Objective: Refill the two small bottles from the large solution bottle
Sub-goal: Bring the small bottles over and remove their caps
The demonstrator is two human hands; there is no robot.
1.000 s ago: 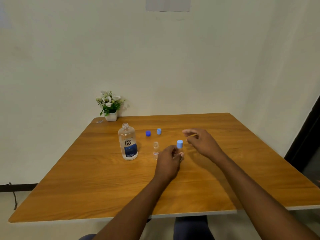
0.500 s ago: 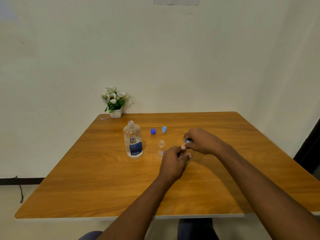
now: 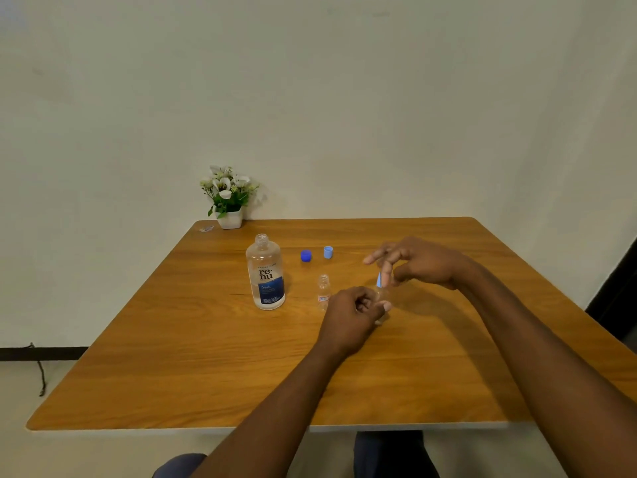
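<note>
At frame centre the left hand (image 3: 351, 313) grips a small clear bottle (image 3: 381, 294) on the tabletop (image 3: 206, 357) while the right hand's (image 3: 418, 262) fingers (image 3: 386, 270) pinch its light-blue cap (image 3: 379, 279), another uncapped small bottle (image 3: 323, 292) and the open renu solution bottle (image 3: 265, 274) standing just left.

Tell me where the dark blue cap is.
The dark blue cap sits on the table, right of the large solution bottle and left of the light blue cap.

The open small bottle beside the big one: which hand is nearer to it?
Left. The left hand is just right of the open small bottle, almost touching it. The right hand is farther right, at the light blue cap of the other bottle.
</note>
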